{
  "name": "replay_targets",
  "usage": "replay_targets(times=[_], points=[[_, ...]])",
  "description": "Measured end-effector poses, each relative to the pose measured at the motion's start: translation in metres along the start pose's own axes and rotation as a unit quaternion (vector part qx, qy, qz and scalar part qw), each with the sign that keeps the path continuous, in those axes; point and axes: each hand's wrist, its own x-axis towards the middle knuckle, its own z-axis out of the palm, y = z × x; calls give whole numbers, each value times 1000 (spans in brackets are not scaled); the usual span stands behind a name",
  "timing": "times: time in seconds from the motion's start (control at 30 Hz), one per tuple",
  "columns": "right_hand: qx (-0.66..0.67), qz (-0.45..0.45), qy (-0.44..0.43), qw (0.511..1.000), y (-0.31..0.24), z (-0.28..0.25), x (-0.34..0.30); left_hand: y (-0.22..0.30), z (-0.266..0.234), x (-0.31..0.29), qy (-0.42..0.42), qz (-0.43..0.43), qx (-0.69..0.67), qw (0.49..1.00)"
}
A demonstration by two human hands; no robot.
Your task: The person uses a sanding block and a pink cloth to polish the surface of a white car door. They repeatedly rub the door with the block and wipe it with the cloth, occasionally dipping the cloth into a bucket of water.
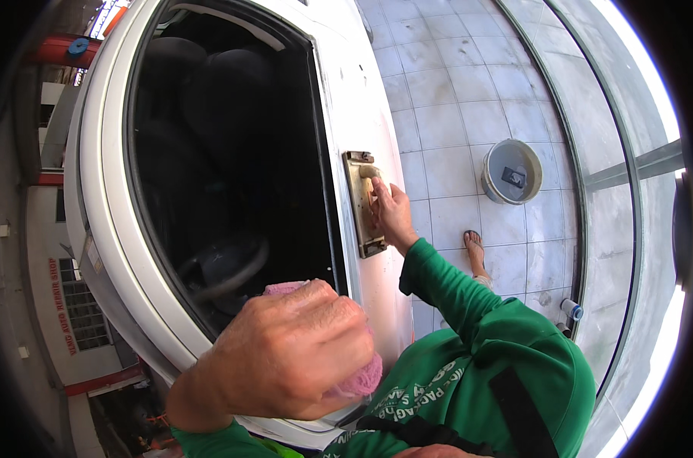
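My right hand (392, 214) grips a hand sanding board (358, 217) by its rounded handle. The board has a metal clip at each end and lies lengthwise against the white car door (354, 99), just below the window opening. Around it the paintwork looks pinkish and dull. Closer to me, my left hand (300, 343) is closed around a bunched pink cloth (358, 378). That hand is raised before the near end of the door and hides part of the window frame and most of the cloth.
On the tiled floor (453, 153) to the right stands a bucket (512, 172) of greyish water with a dark object in it. A foot in a slipper (474, 246) is nearby. Glass panels (613, 191) line the right side. A steering wheel (228, 267) shows inside the car.
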Motion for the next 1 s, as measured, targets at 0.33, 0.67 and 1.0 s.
replay_targets(times=[0.33, 0.67, 1.0], points=[[-9, -23, -6, 1000, 0, 7, 19, 0, 9, 3, -3, 12, -50, 999], [54, -23, -8, 998, -59, 22, 154, -8, 7, 4, -27, -22, 0, 999], [-55, -101, -2, 993, -54, 34, 132, -5, 17, 2, -55, 44, -74, 995]])
